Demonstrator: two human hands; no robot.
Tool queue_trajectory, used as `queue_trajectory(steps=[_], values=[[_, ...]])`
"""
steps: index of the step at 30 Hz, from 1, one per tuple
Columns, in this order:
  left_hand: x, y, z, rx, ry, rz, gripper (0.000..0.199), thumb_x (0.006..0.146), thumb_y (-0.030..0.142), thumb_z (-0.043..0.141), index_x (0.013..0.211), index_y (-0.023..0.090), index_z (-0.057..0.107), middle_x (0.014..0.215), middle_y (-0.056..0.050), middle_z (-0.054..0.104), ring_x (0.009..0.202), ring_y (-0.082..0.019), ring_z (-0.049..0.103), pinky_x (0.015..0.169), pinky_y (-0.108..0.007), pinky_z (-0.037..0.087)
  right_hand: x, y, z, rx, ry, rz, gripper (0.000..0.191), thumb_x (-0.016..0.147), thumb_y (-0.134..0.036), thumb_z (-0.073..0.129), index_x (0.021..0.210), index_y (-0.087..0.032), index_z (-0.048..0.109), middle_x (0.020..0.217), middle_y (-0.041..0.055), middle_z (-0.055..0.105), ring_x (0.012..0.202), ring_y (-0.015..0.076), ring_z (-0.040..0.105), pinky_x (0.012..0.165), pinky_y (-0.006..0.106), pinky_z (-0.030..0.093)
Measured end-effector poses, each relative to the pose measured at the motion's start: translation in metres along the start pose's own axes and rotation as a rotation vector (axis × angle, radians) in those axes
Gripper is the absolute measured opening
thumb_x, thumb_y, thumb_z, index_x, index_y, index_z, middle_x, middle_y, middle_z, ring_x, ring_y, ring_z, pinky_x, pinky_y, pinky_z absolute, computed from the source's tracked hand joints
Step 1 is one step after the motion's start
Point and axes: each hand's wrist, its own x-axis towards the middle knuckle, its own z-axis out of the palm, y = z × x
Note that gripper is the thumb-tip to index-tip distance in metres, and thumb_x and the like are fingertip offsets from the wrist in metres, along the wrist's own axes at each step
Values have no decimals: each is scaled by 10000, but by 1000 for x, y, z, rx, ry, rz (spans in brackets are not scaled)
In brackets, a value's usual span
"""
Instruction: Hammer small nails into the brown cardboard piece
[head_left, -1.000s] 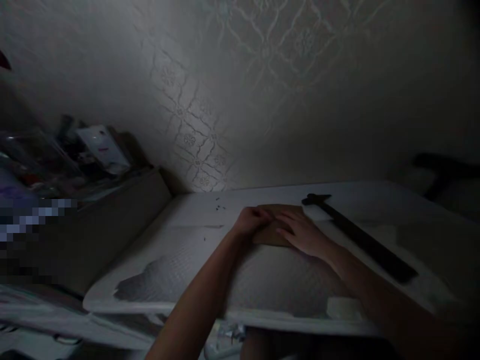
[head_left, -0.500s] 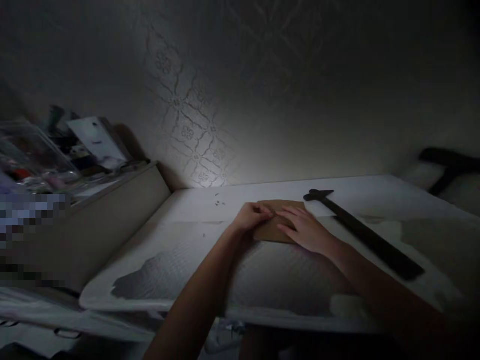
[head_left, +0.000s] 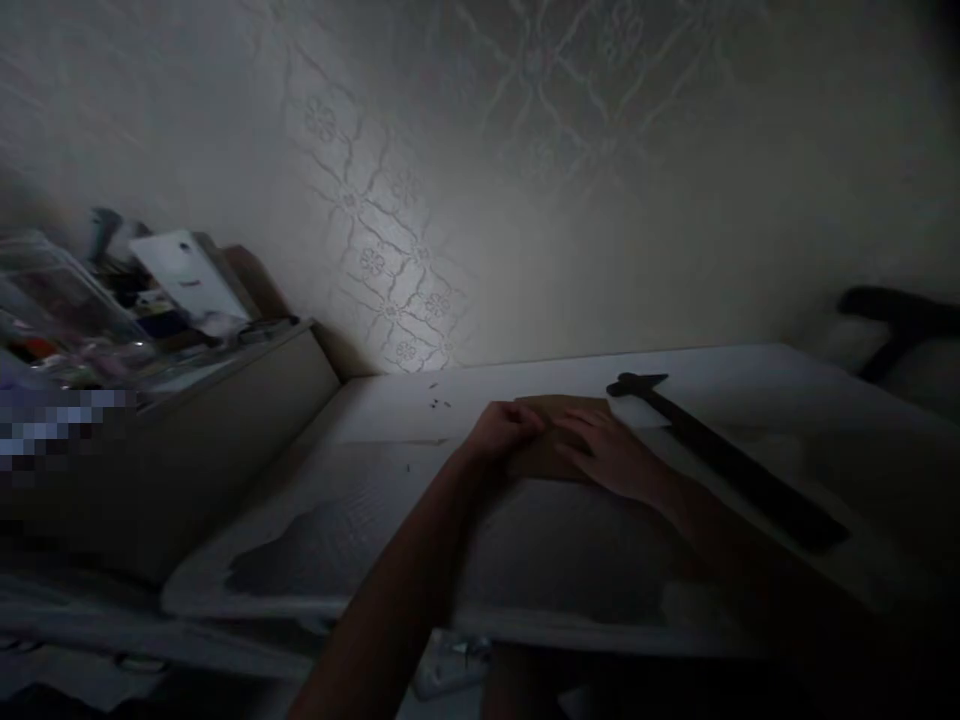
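Pale surface (head_left: 375, 410): on the brown board (head_left: 541, 464) rest left hand (head_left: 499, 430) (grip bunched, contents unclear) and spread right hand (head_left: 615, 457).

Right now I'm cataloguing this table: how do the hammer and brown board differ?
The hammer is near-black, the brown board lighter. The hammer is long and narrow, the brown board broad and flat. Left hand and right hand touch the brown board, not the hammer. Both items lie on the table.
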Motion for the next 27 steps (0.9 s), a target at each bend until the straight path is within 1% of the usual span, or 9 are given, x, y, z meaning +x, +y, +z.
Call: queue_trajectory(steps=[5,9,14,23,27], values=[[-1,2,0,18,-4,-9,143,599,248,698,638,114,664,655,-19,634,619,-108,533,650,-228,411,0,1,0,-2,4,9,375,872,-366,451,1175,-174,560,1242,111,525,1157,261,454,984,442,359],[-1,1,0,3,-15,6,139,604,246,692,641,115,666,679,-25,639,620,-103,526,645,-224,413,0,1,0,3,-3,-3,385,878,-375,443,1187,-174,552,1251,103,521,1159,259,451,996,435,351],[0,0,-1,42,-12,13,155,601,259,695,644,113,664,662,-24,628,617,-102,522,638,-218,412,-1,0,0,7,9,9,380,878,-363,444,1185,-169,554,1259,107,517,1171,261,442,1003,422,344],[0,3,-1,40,-28,1,97,608,204,686,624,113,656,658,-14,628,619,-97,525,663,-220,412,0,-1,0,13,17,11,371,868,-364,443,1181,-203,561,1250,95,526,1163,262,454,987,448,361],[-1,5,-1,40,-20,-15,116,607,215,693,629,107,656,655,-17,630,611,-98,523,658,-225,421,-1,-1,0,1,13,25,398,867,-383,448,1191,-179,557,1257,112,519,1178,267,439,996,447,351]])
